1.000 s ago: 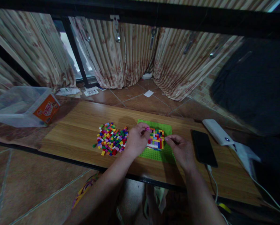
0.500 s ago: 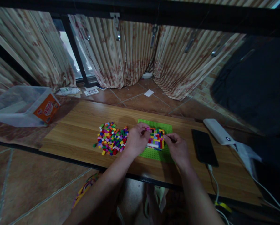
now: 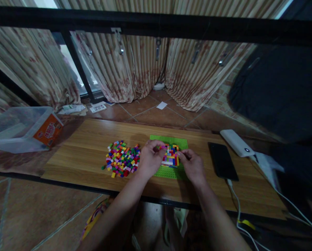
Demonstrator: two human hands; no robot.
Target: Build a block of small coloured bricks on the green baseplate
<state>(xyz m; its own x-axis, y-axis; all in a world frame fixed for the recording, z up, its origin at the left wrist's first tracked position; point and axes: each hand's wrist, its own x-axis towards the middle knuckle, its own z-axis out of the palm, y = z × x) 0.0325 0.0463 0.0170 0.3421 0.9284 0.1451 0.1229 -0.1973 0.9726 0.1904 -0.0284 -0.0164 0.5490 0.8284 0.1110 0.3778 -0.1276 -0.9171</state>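
Note:
A green baseplate (image 3: 170, 173) lies on the wooden table with a block of multicoloured toy bricks (image 3: 172, 153) built up on it. Over the block's left side is my left hand (image 3: 151, 157), thumb and forefinger pinched on a small pink brick (image 3: 162, 147). My right hand (image 3: 193, 165) is at the block's right edge, its thumb and forefinger pressed together; what lies between them is too small to make out. Left of my left hand spreads a pile of loose bricks (image 3: 122, 158) in many colours.
A black phone (image 3: 223, 161) with a white cable lies right of the baseplate, beside a white power bank (image 3: 236, 143). At the far left stands a clear plastic bin (image 3: 17, 129) with an orange label. The table (image 3: 80, 153) has a dark front edge.
The whole view has shifted slightly. My left hand still pinches the pink brick, and my right fingertips stay at the right edge of the built bricks.

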